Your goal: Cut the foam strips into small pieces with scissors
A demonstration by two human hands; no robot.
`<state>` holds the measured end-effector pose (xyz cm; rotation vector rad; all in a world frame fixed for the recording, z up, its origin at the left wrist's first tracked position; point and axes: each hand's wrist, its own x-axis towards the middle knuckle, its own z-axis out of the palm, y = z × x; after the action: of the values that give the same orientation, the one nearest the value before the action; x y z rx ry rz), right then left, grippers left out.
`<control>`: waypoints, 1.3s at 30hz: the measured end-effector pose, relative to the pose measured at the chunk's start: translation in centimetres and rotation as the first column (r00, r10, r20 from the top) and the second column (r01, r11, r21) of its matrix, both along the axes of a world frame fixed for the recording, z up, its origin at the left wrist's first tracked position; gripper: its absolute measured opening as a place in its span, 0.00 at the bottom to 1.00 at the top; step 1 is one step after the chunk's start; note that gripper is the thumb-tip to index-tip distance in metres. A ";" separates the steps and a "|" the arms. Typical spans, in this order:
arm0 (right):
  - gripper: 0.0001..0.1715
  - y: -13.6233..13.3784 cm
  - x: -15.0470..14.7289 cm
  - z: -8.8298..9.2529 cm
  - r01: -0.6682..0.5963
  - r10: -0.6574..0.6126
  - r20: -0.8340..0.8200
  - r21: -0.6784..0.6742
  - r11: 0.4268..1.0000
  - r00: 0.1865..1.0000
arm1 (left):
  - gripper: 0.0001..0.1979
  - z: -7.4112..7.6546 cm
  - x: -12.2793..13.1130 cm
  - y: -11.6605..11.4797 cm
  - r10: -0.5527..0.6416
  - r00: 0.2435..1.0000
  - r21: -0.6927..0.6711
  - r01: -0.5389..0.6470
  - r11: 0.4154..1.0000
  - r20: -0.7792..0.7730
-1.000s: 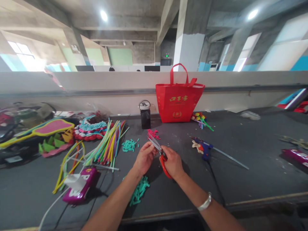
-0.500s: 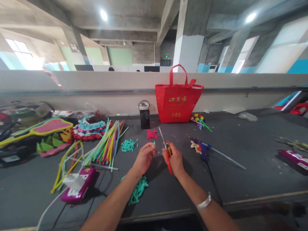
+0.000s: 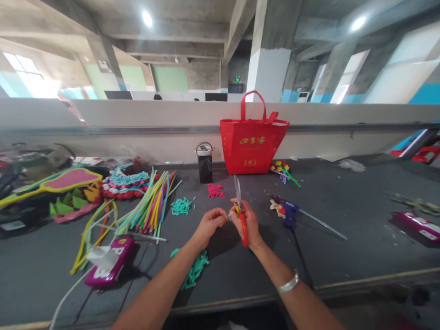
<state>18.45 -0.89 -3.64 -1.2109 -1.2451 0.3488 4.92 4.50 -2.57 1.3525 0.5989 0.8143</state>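
A heap of teal fuzzy snippets [image 3: 194, 270] lies on the dark tabletop [image 3: 343, 247] under my left forearm. My left hand [image 3: 209, 225] pinches a tiny teal snippet [image 3: 229, 216]. Just beside it, my right hand [image 3: 250, 225] wraps red-handled steel scissors [image 3: 241, 219], blades upright. Beyond stands a red tote bag [image 3: 252, 144].
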 end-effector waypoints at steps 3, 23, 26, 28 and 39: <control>0.17 0.4 0.7 0.0 0.099 -0.099 -0.072 -0.011 0.995 0.992 | 0.04 0.0 -0.1 0.2 0.053 0.998 -0.001 -0.053 0.999 -0.037; 0.19 0.3 0.3 0.2 0.066 -0.072 -0.082 -0.074 0.995 0.994 | 0.04 0.0 0.4 -0.4 0.292 0.953 0.538 -0.207 0.817 -0.077; 0.19 0.3 0.1 0.4 0.059 -0.067 -0.093 -0.081 0.995 0.993 | 0.02 0.1 0.7 -0.5 0.327 0.941 0.549 -0.231 0.803 -0.082; 0.19 0.3 0.1 0.3 0.056 -0.063 -0.089 -0.078 0.995 0.994 | 0.02 0.1 0.8 -0.6 0.346 0.934 0.517 -0.255 0.817 -0.085; 0.21 -0.1 0.3 -0.9 0.289 -0.265 0.366 -0.012 0.957 0.892 | 0.07 0.6 0.2 0.2 0.274 0.910 -0.217 -0.213 0.953 0.312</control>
<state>18.77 -0.96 -4.51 -1.5372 -1.3546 -0.0505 5.12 4.71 -1.95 0.9533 0.5592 1.1425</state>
